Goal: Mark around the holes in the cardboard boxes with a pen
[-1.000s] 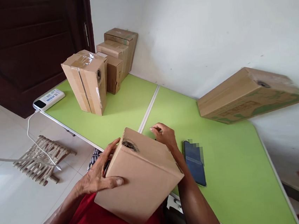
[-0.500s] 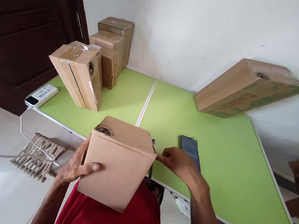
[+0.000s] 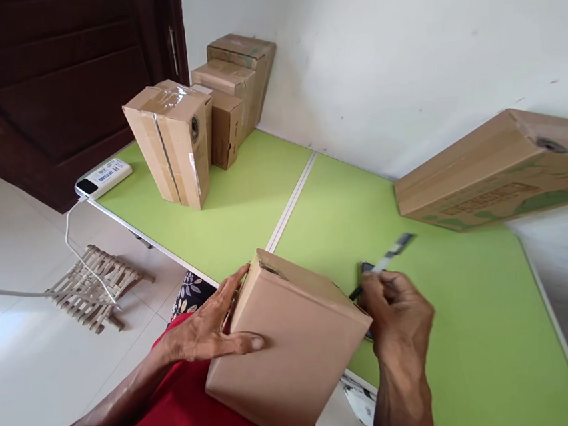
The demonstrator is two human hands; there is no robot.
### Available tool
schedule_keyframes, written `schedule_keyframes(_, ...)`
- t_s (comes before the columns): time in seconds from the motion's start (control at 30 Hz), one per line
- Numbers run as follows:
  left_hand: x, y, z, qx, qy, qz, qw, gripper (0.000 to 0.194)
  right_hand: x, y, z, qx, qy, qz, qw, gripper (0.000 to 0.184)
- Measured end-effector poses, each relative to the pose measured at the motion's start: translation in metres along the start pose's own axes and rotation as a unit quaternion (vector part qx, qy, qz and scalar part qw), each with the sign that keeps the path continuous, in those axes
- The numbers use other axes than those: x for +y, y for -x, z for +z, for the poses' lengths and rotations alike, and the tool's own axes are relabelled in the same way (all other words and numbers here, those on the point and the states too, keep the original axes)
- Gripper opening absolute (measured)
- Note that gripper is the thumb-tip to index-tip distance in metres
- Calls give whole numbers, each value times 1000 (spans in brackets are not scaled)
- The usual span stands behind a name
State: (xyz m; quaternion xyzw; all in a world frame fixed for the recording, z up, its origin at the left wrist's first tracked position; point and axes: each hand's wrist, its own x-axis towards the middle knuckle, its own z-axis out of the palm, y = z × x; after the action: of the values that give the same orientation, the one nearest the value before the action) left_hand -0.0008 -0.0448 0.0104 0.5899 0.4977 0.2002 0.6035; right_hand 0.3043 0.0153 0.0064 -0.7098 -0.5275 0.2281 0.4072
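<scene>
A plain cardboard box [image 3: 291,346] rests tilted on my lap against the near edge of the green table [image 3: 456,330]. My left hand [image 3: 209,327] grips the box's left side, thumb lying across its front face. To the right of the box, my right hand [image 3: 399,312] is closed on a thin utility knife [image 3: 386,263], whose tip points up and to the right. A dark phone lies on the table, almost fully hidden behind my right hand.
Several taped cardboard boxes [image 3: 181,142] stand at the table's far left corner by the wall. A long flat box [image 3: 501,168] leans at the far right. A white power bank [image 3: 104,177] with a cable lies at the left edge. A woven stool [image 3: 97,284] stands on the floor.
My right hand has picked the knife up off the table and raised it by the phone. The box has tipped back so its front face shows more.
</scene>
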Motion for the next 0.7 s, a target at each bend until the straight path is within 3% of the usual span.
schedule_keyframes(0.07, 0, -3, -7, -16, -8, 30, 999, 130, -12, -1, 5, 46, -77, 16, 996, 33)
schedule_keyframes(0.13, 6, -6, -15, -14, 11, 42, 999, 120, -23, -2, 11, 52, -130, 2, 990, 33)
schedule_keyframes(0.23, 24, -12, -21, 18, 44, 29, 998, 102, -37, 0, 18, -42, -133, -33, 990, 33)
schedule_keyframes(0.3, 39, -17, -20, 32, 40, 25, 998, 104, -48, 9, 16, -95, -164, -25, 981, 39)
schedule_keyframes(0.37, 54, -23, -19, 33, 36, 51, 997, 106, -62, 24, 10, -62, -207, -4, 976, 43)
schedule_keyframes(0.43, 65, -28, -18, 24, 47, 99, 994, 104, -78, 45, 0, 20, -228, 8, 973, 45)
schedule_keyframes(0.53, 75, -36, -22, 30, 55, 168, 984, 94, -94, 79, -17, 82, -178, -6, 981, 48)
schedule_keyframes(0.7, 73, -35, -32, 33, 77, 226, 971, 71, -84, 106, -48, 6, -151, -123, 981, 41)
